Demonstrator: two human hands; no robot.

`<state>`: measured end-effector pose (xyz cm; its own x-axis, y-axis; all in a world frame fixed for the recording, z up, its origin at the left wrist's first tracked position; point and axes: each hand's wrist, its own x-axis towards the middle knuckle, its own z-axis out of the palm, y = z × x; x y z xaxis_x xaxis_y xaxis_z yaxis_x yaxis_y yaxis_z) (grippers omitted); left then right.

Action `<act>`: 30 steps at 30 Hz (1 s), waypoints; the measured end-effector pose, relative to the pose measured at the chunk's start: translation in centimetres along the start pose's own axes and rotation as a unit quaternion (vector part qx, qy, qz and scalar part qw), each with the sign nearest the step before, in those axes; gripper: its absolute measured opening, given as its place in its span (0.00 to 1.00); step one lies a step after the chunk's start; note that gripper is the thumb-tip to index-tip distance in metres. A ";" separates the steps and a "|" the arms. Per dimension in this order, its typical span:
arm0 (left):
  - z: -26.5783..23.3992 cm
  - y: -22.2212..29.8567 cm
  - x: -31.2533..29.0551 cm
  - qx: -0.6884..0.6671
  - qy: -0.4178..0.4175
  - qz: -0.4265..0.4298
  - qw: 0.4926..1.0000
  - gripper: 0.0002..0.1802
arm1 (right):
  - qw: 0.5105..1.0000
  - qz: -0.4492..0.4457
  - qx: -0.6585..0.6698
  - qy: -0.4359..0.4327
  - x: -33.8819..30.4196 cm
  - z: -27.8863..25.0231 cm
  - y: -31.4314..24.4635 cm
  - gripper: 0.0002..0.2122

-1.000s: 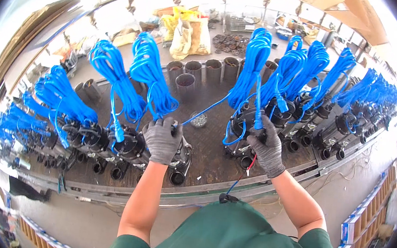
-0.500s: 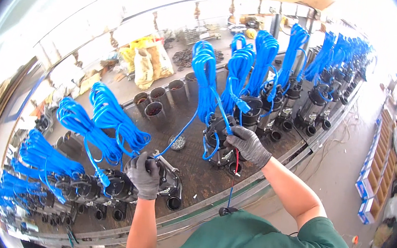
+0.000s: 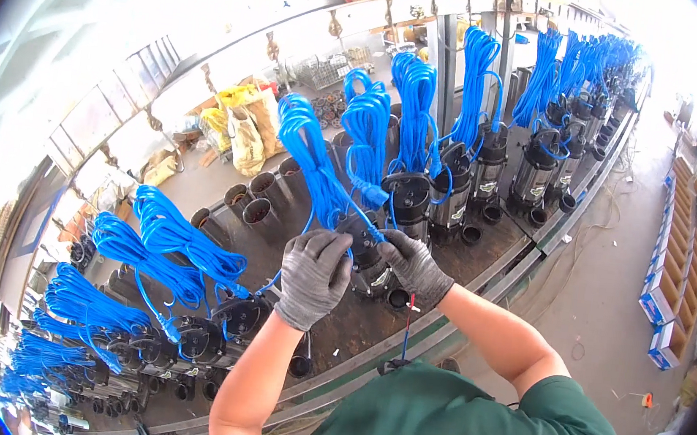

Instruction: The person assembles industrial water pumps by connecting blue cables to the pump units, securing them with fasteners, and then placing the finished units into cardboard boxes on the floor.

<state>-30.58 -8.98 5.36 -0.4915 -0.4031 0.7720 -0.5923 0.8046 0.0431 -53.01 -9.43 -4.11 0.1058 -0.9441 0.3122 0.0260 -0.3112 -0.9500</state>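
Note:
My gloved right hand (image 3: pixel 416 267) pinches a thick blue cable (image 3: pixel 369 226) that comes down from a coiled bundle (image 3: pixel 309 145). My left hand (image 3: pixel 314 275), also in a grey glove, is bent over the same steel-and-black pump (image 3: pixel 370 272), its fingers pressed together. A short piece of blue cable shows at its fingertips; whether they grip it is hidden. The pump's black top (image 3: pixel 358 229) lies between both hands. Below my right hand hangs a thin red-and-dark lead (image 3: pixel 408 326), reaching down toward my green shirt.
More pumps with blue coils stand along the bench to the right (image 3: pixel 533 173) and left (image 3: pixel 240 317). Black cylinders (image 3: pixel 258 212) stand behind. Yellow and tan sacks (image 3: pixel 246 139) lie beyond. On the floor at right is a long cardboard tray with dividers (image 3: pixel 673 277).
My left hand has left the pump at the left and moved right, up to the pump by my right hand. The view has shifted; my right hand still holds the cable.

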 end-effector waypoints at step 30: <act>10.1 3.3 16.0 -0.171 -0.224 -0.085 0.956 0.24 | 0.990 0.024 0.072 -0.116 5.1 -22.8 -4.5 0.13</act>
<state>-46.86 -17.13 11.44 -0.6764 -0.6254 0.3891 -0.4825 0.7754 0.4073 -75.28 -15.28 1.95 0.3352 -0.9018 0.2727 0.1550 -0.2327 -0.9601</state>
